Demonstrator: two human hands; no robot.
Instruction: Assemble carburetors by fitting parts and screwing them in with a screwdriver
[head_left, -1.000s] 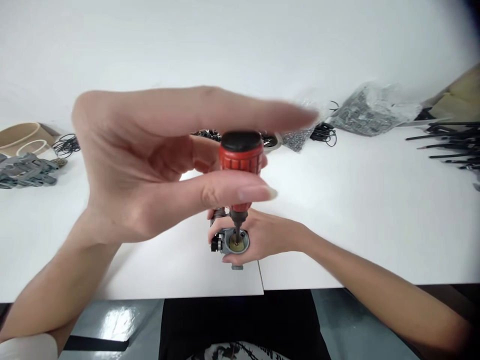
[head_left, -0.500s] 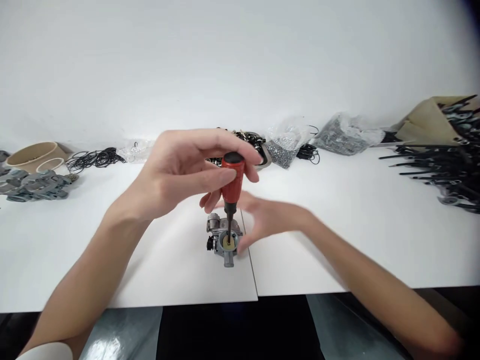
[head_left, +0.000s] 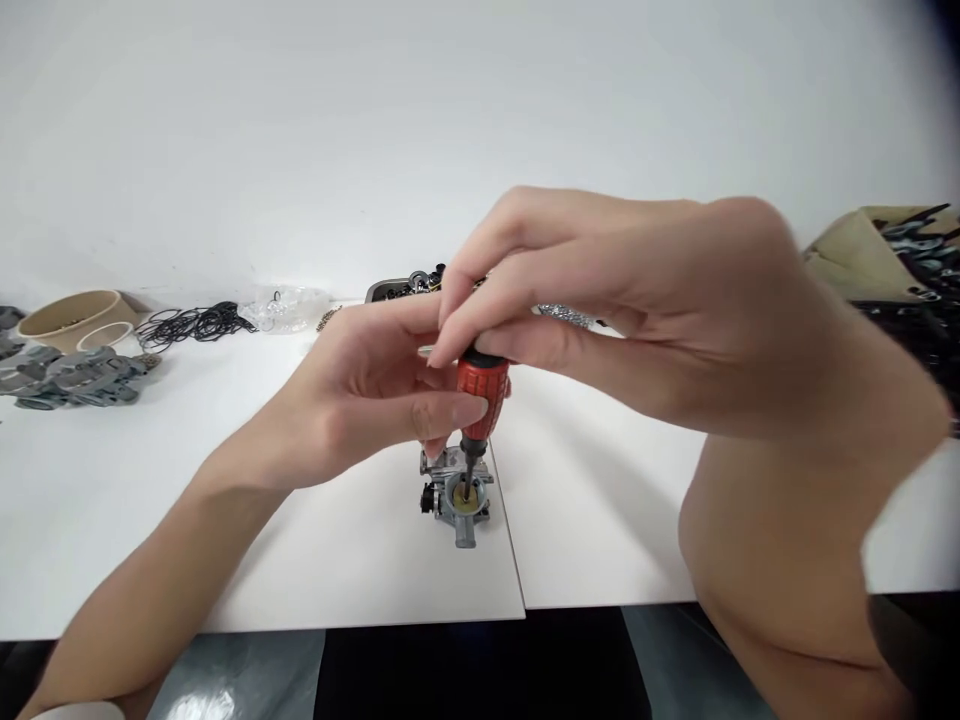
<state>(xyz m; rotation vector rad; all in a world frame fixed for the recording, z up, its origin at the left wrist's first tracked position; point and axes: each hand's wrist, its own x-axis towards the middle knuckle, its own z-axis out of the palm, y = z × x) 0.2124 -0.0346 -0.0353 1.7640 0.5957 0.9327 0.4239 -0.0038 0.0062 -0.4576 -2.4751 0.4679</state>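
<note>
A carburetor (head_left: 466,540) in grey metal lies on the white table with its round bore facing up and a brass-coloured plate inside. The tip of a red-handled screwdriver (head_left: 484,385) reaches down into that bore, and the tool stands nearly upright. My left hand (head_left: 375,390) is closed around the handle, thumb in front and fingers behind. From above, my right hand (head_left: 615,300) pinches the black top end of the handle between thumb and fingers. Part of the carburetor's far side is hidden behind the screwdriver and my left fingers.
Grey metal castings (head_left: 75,375) and a beige tub (head_left: 71,312) sit at the left. Black rubber rings (head_left: 196,322), a clear plastic bag (head_left: 283,308) and a tray (head_left: 381,289) of small parts line the wall. Black parts spill from a beige container (head_left: 859,250) at the right.
My right hand has left the carburetor's side and risen to the screwdriver's top end. My left hand still holds the handle, slightly lower and further right in view.
</note>
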